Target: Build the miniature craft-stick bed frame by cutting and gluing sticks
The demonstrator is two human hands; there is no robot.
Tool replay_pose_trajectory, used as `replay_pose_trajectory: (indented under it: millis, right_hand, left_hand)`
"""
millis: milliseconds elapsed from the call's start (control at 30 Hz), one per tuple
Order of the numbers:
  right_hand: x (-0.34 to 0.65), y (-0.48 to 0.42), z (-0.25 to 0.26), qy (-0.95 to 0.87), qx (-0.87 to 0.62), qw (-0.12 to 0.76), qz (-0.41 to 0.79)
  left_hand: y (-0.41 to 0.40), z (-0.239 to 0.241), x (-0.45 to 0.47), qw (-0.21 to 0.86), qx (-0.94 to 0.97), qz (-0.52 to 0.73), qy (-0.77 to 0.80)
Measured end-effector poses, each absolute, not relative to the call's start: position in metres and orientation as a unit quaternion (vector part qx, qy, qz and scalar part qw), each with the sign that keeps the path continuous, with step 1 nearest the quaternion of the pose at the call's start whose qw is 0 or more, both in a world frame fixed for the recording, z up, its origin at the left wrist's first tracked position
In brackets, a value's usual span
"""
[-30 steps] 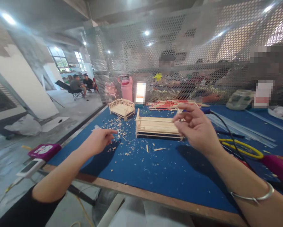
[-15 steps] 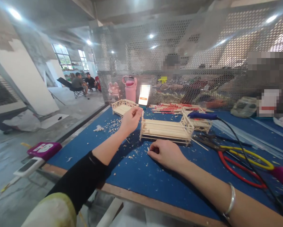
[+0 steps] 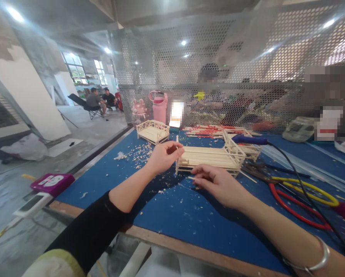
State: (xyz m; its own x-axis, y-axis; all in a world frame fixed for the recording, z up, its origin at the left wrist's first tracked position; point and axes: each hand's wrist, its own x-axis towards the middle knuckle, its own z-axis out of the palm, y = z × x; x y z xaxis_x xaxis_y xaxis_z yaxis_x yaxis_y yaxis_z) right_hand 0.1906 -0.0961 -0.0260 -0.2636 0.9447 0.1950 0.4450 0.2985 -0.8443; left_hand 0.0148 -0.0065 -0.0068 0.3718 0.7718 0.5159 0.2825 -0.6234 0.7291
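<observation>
A miniature bed of thin wooden sticks [image 3: 209,157] stands on the blue tabletop, with a slatted base and raised ends. At its left end is my left hand [image 3: 165,156], thumb and fingers pinched around the corner post. My right hand [image 3: 220,184] is in front of the bed's near side and pinches a short wooden stick [image 3: 191,177] between thumb and fingertips. A smaller stick bed [image 3: 153,131] sits behind my left hand. Another stick frame [image 3: 249,150] stands behind the held bed's right end, with a blue-handled glue gun or soldering tool [image 3: 250,140] resting across it.
Red-tipped sticks [image 3: 209,130] lie in a pile at the back. Cutters with red and yellow handles [image 3: 302,192] and clear glue sticks [image 3: 313,165] are at the right. A lit phone [image 3: 176,113], a pink bottle [image 3: 160,107] and a perforated screen [image 3: 233,50] stand behind. Wood scraps litter the tabletop [image 3: 172,215].
My left hand has moved right and lower onto the bed's end post. The bed has shifted slightly right. My right hand has moved right, still with the short stick, its fingers more extended.
</observation>
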Motion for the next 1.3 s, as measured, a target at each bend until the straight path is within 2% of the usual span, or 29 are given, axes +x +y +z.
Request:
replay_pose_trajectory:
  millis: [133, 233, 333, 533, 600, 733, 767, 833, 967, 1300]
  right_hand:
    - [0.195, -0.095, -0.021, -0.619, -0.459, 0.437, 0.464]
    - [0.193, -0.097, -0.014, -0.594, -0.441, 0.486, 0.465]
    - [0.192, -0.1, -0.009, -0.598, -0.434, 0.505, 0.445]
    - [0.196, -0.101, -0.01, -0.677, -0.466, 0.43, 0.373]
    - [0.198, -0.098, -0.01, -0.681, -0.484, 0.42, 0.354]
    - [0.198, -0.089, -0.009, -0.633, -0.521, 0.478, 0.316]
    - [0.197, -0.086, -0.009, -0.616, -0.532, 0.496, 0.303]
    - [0.193, -0.081, -0.009, -0.591, -0.55, 0.516, 0.286]
    - [0.183, -0.073, -0.015, -0.552, -0.555, 0.533, 0.322]
    - [0.168, -0.069, -0.026, -0.433, -0.525, 0.607, 0.41]
  left_hand:
    - [-0.027, 0.003, 0.013, 0.064, 0.785, 0.544, 0.289]
    - [-0.044, 0.008, 0.016, 0.033, 0.873, 0.451, 0.182]
    - [-0.053, 0.006, 0.022, 0.04, 0.91, 0.374, 0.171]
    - [-0.052, -0.001, 0.026, 0.04, 0.936, 0.298, 0.181]
    - [-0.048, 0.001, 0.025, 0.043, 0.929, 0.32, 0.183]
    - [-0.029, 0.015, 0.024, 0.094, 0.819, 0.502, 0.261]
    - [-0.022, 0.02, 0.024, 0.123, 0.805, 0.515, 0.269]
    - [-0.01, 0.028, 0.026, 0.188, 0.824, 0.456, 0.278]
    - [0.0, 0.026, 0.027, 0.247, 0.851, 0.351, 0.303]
    - [-0.004, 0.003, 0.021, 0.257, 0.858, 0.38, 0.232]
